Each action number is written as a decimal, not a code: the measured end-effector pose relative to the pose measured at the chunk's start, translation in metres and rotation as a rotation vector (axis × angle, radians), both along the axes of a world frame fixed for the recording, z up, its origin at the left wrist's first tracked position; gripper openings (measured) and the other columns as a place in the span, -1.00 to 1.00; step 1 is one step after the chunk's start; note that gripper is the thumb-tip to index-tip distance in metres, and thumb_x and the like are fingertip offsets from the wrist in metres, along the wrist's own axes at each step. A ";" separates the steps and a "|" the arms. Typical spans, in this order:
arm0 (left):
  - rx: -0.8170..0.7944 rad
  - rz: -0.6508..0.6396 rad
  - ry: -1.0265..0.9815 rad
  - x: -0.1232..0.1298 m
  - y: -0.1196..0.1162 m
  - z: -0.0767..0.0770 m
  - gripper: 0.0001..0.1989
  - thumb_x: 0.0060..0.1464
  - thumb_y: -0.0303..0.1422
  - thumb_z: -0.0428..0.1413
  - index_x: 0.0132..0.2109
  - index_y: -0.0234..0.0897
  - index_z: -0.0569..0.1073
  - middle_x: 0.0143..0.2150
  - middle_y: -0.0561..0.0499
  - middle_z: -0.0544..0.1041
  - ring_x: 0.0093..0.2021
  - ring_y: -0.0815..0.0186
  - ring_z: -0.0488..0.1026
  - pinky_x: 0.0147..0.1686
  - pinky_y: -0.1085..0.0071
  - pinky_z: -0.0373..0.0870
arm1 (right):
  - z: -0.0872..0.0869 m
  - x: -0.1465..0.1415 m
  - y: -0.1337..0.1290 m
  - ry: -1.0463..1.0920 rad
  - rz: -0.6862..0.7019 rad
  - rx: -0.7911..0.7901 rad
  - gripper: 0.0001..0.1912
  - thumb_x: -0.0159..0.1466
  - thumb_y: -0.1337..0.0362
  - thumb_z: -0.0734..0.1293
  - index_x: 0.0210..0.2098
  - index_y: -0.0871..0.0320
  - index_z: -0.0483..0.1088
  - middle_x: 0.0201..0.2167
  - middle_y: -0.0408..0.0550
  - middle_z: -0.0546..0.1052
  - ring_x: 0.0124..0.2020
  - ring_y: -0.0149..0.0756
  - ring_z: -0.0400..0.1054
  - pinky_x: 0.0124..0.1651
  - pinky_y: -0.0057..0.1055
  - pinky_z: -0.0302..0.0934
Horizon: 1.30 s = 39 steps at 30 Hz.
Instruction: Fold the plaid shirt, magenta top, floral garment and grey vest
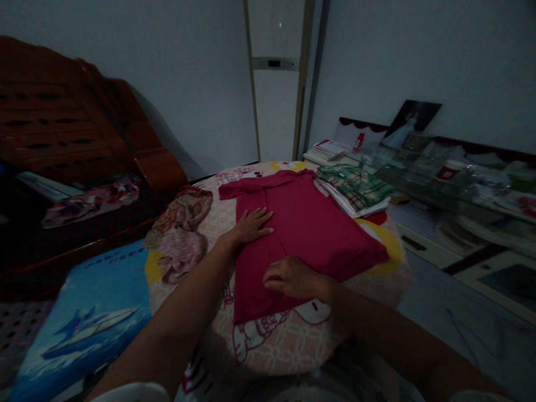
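A dark pink short-sleeved shirt [310, 223] lies spread on a round table covered by a patterned cloth [288, 352]. My left hand [252, 224] rests flat on the shirt's left part, its fingers spread. Lower and further right, my right hand [295, 277] is over the shirt near its lower edge, its fingers curled inward; whether they pinch any fabric is hidden. A crease runs across the shirt between the two hands. One sleeve [234, 190] points to the far left. Left of the shirt lies a crumpled heap of patterned clothing [184, 234].
Folded clothes with a green plaid piece on top [355, 187] lie at the table's far right. A wooden sofa [54, 111] stands at left, beside a blue stool or box top [100, 312]. A glass-topped cabinet [402, 167] with a paper cup [450, 169] stands at right.
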State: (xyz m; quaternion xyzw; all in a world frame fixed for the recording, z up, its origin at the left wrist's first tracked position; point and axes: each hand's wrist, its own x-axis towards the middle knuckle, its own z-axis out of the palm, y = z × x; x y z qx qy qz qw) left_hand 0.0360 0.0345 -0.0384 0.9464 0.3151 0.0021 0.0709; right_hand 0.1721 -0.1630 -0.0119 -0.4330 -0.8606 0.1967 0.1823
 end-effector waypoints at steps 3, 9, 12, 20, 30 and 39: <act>0.026 0.002 0.008 0.001 0.002 -0.003 -0.28 0.26 0.08 -0.20 0.44 -0.12 -0.05 0.47 -0.15 -0.09 0.45 0.01 -0.15 0.31 -0.16 -0.16 | 0.001 0.031 0.007 0.054 -0.224 0.059 -0.82 0.35 0.31 0.26 -0.26 0.18 0.51 -0.29 -0.08 0.60 -0.30 -0.39 0.42 -0.24 -0.50 0.16; 0.030 0.009 0.007 0.002 0.004 -0.006 -0.26 0.24 0.12 -0.21 0.44 -0.08 -0.07 0.47 -0.14 -0.10 0.45 0.00 -0.14 0.31 -0.16 -0.18 | -0.002 0.137 0.000 -0.268 -1.003 0.322 -0.74 0.34 0.33 0.19 -0.10 0.26 0.47 -0.12 0.24 0.54 -0.06 -0.10 0.39 0.03 -0.25 0.19; 0.034 0.014 -0.004 0.003 0.003 -0.005 -0.25 0.22 0.14 -0.21 0.44 -0.08 -0.06 0.47 -0.14 -0.09 0.45 -0.02 -0.12 0.31 -0.16 -0.16 | -0.001 0.174 -0.011 -0.503 -1.208 0.131 -0.72 0.32 0.36 0.17 -0.15 0.32 0.48 -0.15 0.33 0.53 -0.06 0.01 0.41 -0.03 -0.21 0.22; -0.011 0.031 -0.022 0.003 0.001 -0.003 -0.26 0.23 0.11 -0.19 0.43 -0.11 -0.03 0.47 -0.15 -0.08 0.45 -0.01 -0.15 0.31 -0.20 -0.19 | 0.004 0.191 -0.023 -0.542 -1.342 -0.030 -0.75 0.28 0.34 0.19 -0.26 0.29 0.50 -0.21 0.28 0.56 -0.14 -0.03 0.46 -0.17 -0.27 0.23; -0.091 -0.050 -0.286 0.037 0.009 0.021 -0.51 0.25 -0.12 -0.09 0.21 -0.23 0.39 0.23 -0.11 0.42 0.20 0.19 0.38 0.17 0.34 0.27 | 0.008 0.132 -0.009 0.515 -0.719 -0.082 -0.79 0.04 0.18 0.34 -0.41 0.19 0.43 -0.66 -0.25 0.33 -0.60 -0.43 0.17 -0.53 -0.50 0.01; 0.064 -0.144 -0.241 0.173 0.006 0.045 -0.67 0.20 -0.39 -0.02 0.03 -0.30 0.53 0.05 -0.17 0.56 0.05 0.18 0.48 0.07 0.35 0.35 | -0.017 0.114 -0.006 0.566 -0.686 -0.146 -0.86 0.06 0.24 0.32 -0.43 0.19 0.44 -0.69 -0.29 0.20 -0.62 -0.48 0.05 -0.55 -0.52 -0.08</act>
